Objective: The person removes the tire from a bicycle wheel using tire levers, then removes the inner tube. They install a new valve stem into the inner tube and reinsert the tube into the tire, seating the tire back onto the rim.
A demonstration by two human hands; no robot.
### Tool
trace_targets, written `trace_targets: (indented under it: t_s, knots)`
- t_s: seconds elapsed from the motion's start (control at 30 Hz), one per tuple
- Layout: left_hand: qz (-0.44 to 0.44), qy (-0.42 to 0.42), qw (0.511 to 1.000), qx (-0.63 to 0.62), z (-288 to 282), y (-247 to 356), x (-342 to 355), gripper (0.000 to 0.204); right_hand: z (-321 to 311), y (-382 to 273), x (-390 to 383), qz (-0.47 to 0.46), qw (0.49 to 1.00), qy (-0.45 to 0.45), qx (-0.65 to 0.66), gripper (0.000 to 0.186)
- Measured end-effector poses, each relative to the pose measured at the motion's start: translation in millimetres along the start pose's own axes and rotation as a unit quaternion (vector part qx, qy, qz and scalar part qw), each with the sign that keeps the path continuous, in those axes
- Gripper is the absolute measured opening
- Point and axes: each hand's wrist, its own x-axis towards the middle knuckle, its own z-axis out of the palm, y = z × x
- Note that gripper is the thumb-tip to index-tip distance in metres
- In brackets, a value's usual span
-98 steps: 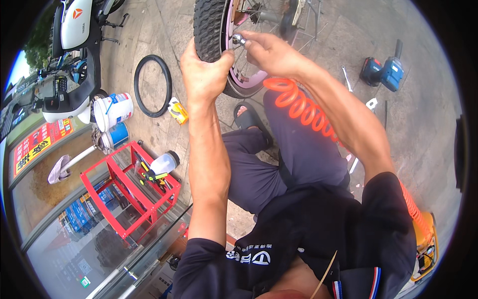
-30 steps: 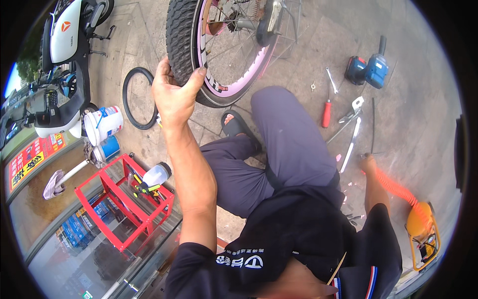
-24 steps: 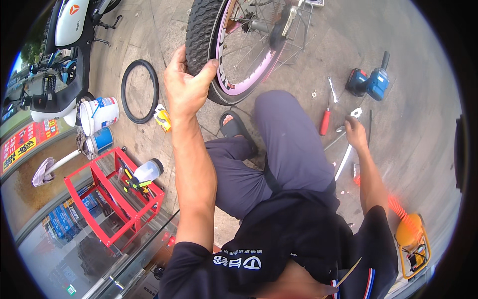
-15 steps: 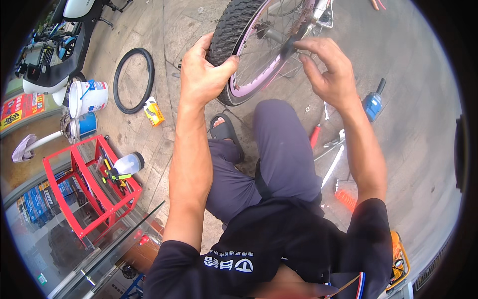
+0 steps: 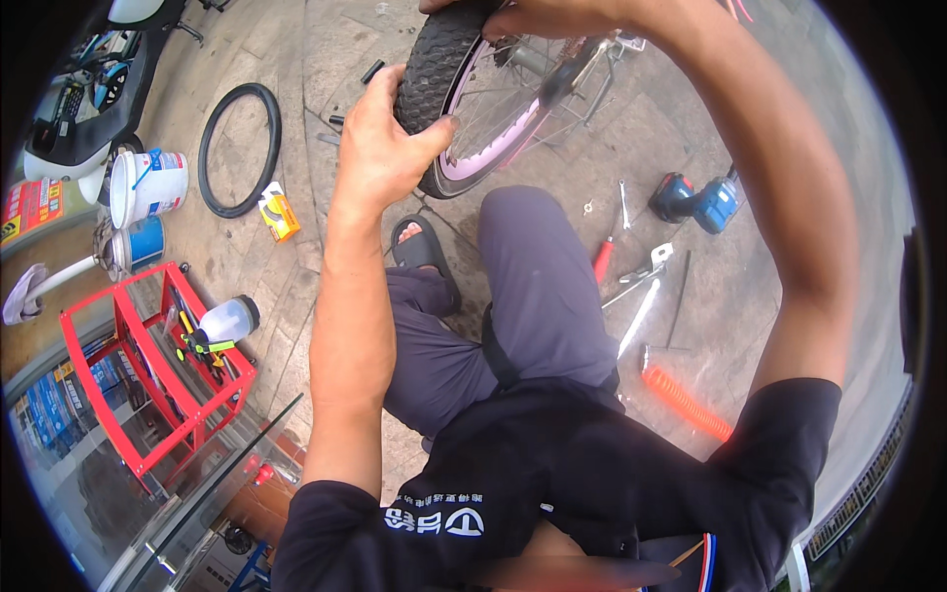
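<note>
While the left hand (image 5: 390, 143) clasps the knobbly tyre (image 5: 434, 74), the right hand (image 5: 538, 18) straddles it farther up.

The tyre is on a pink-rimmed wheel over the pavement (image 5: 326, 187), beyond the person's knees. The left hand pinches it between fingers on the tread and a thumb near the rim; the right, partly cut off by the view's upper edge, grips tread and sidewall likewise. Left of the wheel, a black ring (image 5: 275, 138) lies beside a yellow box (image 5: 279, 213); a bottle (image 5: 230, 320) sits at the red rack's (image 5: 128, 345) right edge. Opposite lie a red-handled screwdriver (image 5: 602, 260), a blue power tool (image 5: 705, 205) and an orange coiled hose (image 5: 686, 403).
</note>
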Motion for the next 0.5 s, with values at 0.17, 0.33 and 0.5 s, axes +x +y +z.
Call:
trace_targets:
  t_s: [0.17, 0.33, 0.5]
  knots:
    - [-0.044, -0.035, 0.993, -0.103, -3.9, 10.1, 3.3, 0.064, 2.1, 3.1, 1.7, 0.025, 0.998, 0.006, 0.055, 0.032]
    - [-0.013, -0.009, 0.995, -0.094, -1.0, -5.5, 6.0, 0.062, 37.1, 2.8, -15.1, -0.03, 0.966, 0.24, -0.088, 0.042]
    - [-0.015, -0.005, 1.0, -0.016, 0.7, 16.9, 4.3, 0.059, 76.1, -14.6, -85.7, 0.294, 0.829, 0.432, 0.196, 0.053]
